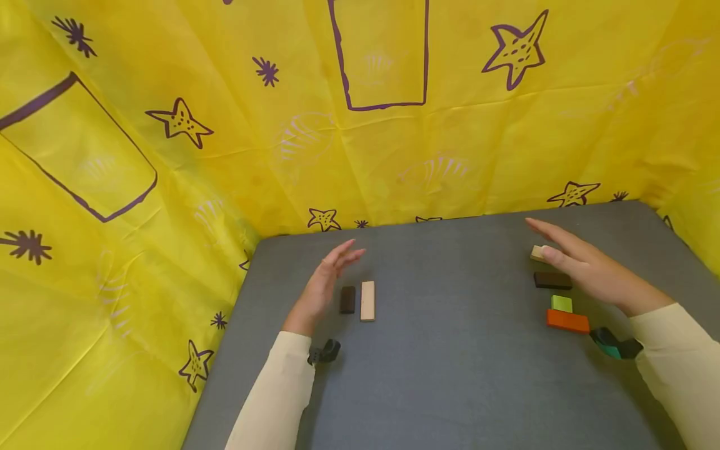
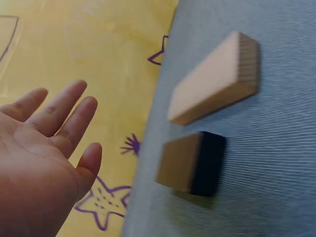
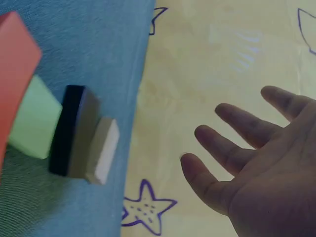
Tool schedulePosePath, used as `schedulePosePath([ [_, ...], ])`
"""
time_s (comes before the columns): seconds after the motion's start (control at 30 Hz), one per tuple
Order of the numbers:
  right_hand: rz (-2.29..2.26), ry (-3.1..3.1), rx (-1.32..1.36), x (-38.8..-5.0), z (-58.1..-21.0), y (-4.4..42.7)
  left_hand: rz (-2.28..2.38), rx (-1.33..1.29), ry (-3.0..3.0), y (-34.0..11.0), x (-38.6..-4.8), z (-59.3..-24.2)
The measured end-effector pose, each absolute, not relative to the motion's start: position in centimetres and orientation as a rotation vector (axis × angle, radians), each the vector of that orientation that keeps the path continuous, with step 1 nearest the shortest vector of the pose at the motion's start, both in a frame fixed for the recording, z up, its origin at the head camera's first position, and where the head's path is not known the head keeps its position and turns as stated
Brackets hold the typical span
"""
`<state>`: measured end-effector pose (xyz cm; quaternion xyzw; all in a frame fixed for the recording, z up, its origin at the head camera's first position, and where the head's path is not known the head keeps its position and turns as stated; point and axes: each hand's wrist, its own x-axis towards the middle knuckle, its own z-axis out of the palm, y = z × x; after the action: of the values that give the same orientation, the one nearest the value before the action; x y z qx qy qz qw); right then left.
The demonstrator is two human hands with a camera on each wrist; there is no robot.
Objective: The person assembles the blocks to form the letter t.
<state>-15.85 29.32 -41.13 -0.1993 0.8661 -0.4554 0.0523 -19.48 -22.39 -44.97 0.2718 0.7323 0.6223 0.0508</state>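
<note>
My left hand (image 1: 320, 287) hovers at the left of the table with relaxed fingers and nothing in it. Just right of it lie a short dark brown block (image 1: 347, 300) and a longer pale wooden block (image 1: 367, 301), side by side and apart. Over at the right, my right hand (image 1: 587, 269) is held above the table, fingers extended, holding nothing. Its thumb partly covers a small pale block (image 1: 537, 253) in the head view. Nearer the front are a dark brown block (image 1: 552, 280), a light green block (image 1: 561, 304) and an orange block (image 1: 568, 321).
The grey table (image 1: 439, 362) is bordered at the back and left by a yellow cloth (image 1: 382, 162) printed with starfish and shells. Dark straps are on both wrists, the left strap (image 1: 324, 352) and the right strap (image 1: 615, 344).
</note>
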Motion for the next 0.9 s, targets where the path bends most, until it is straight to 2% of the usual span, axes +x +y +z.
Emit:
schedulePosePath([
  [0.53,-1.321,2.713,-0.538,-15.5,-45.1,32.0,2.138,0.639,2.156,-22.8,-18.7,-49.8],
  [0.7,-1.284,2.752,-0.443,-15.4,-46.5,32.6,2.194,0.56,2.174,-22.8,-18.5,-50.8],
  [0.9,-1.282,2.762,-0.3,-15.2,-48.3,33.4,2.08,0.6,2.237,-23.1,-18.6,-51.6],
])
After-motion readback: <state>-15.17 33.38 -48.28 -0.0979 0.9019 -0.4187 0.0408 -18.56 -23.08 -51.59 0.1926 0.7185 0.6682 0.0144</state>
